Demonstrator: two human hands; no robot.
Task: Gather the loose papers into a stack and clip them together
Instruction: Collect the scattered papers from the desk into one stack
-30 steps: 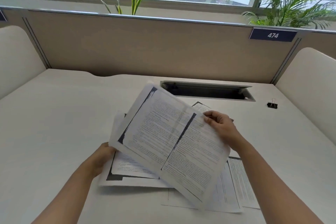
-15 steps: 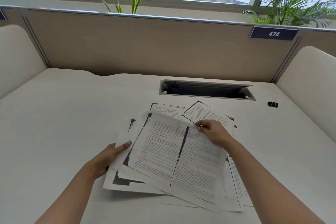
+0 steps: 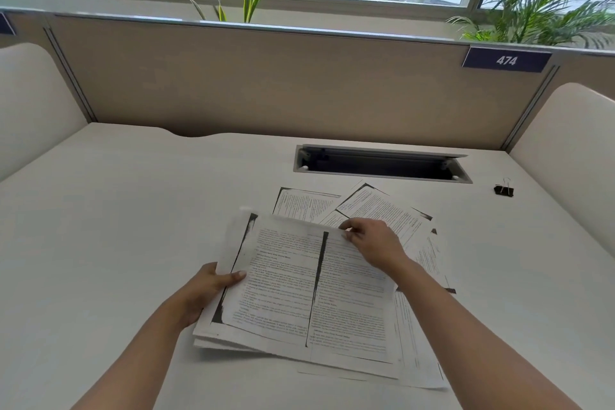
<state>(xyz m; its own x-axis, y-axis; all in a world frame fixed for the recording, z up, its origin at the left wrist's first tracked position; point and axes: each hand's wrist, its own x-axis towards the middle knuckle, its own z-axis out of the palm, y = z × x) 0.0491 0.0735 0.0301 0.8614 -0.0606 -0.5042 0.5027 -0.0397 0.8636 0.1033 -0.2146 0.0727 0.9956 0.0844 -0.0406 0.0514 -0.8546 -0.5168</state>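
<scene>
Several photocopied sheets lie in a loose pile on the white desk (image 3: 100, 210). The top sheet (image 3: 299, 289), a two-page copy with a dark centre line, rests on the pile. My left hand (image 3: 213, 286) grips the pile's left edge, thumb on top. My right hand (image 3: 369, 243) pinches the top sheet's far edge. More sheets (image 3: 382, 206) fan out beyond and to the right of my right hand. A black binder clip (image 3: 503, 190) sits alone at the far right of the desk, well apart from both hands.
A rectangular cable slot (image 3: 382, 163) opens in the desk just behind the papers. A tan partition (image 3: 266, 83) with a "474" label closes off the back. Curved white side panels stand at the left and right. Plants and a window are beyond.
The top sheet, held tilted above the desk a second ago, has come down flat onto the pile. My left hand has shifted onto the pile's left edge, and the sheets sit closer together.
</scene>
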